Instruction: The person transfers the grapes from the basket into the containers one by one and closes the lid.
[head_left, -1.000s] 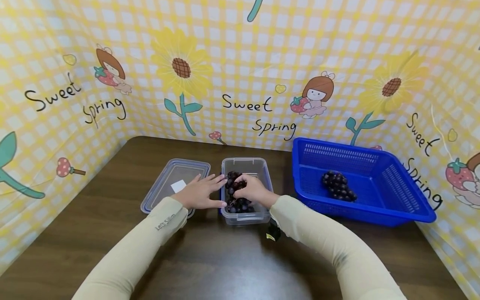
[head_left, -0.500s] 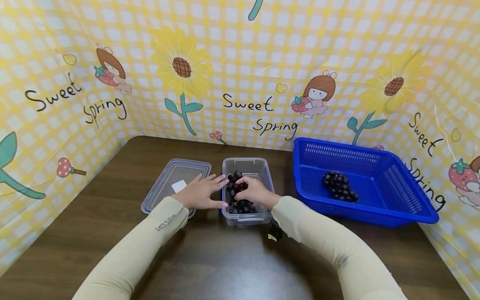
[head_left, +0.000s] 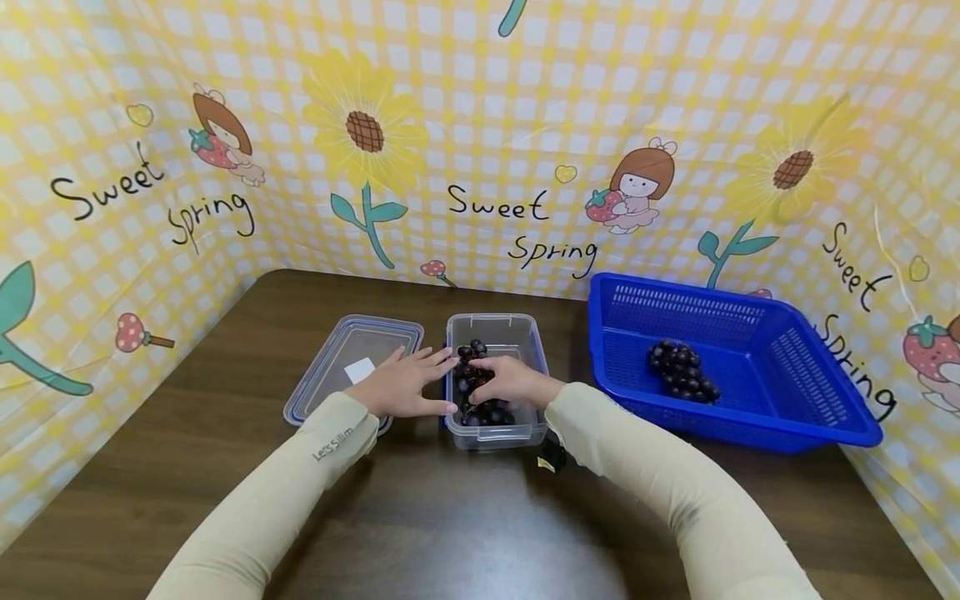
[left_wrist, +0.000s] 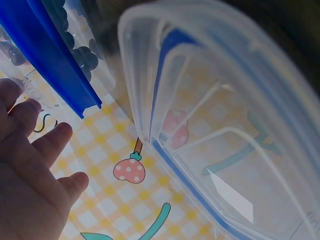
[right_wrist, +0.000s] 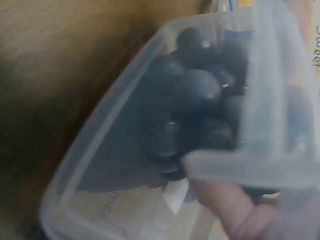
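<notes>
A bunch of dark grapes (head_left: 491, 413) lies along the left side of the clear plastic box (head_left: 501, 438) in the head view. My right hand (head_left: 516, 383) reaches into the box from the right, thumb and fingers around part of the bunch, which they partly cover. In the right wrist view, dark grapes (right_wrist: 197, 92) show through the box wall, with a finger low beside them. My left hand (head_left: 401, 385) is spread flat, palm down, its fingertips at the box's left rim. The left wrist view has its fingers (left_wrist: 52, 142) extended near the box's blue clip (left_wrist: 55, 60).
A clear lid (head_left: 315, 375) with a blue seal and white label lies left of the box, partly under the left hand. At the right stands a blue basket (head_left: 780, 333) holding another grape bunch (head_left: 682, 372). A patterned cloth (head_left: 495, 125) hangs behind the brown table (head_left: 450, 525).
My right hand's fingers have straightened somewhat over the grapes, and the bunch has shifted slightly inside the box. The left hand has stayed at the rim.
</notes>
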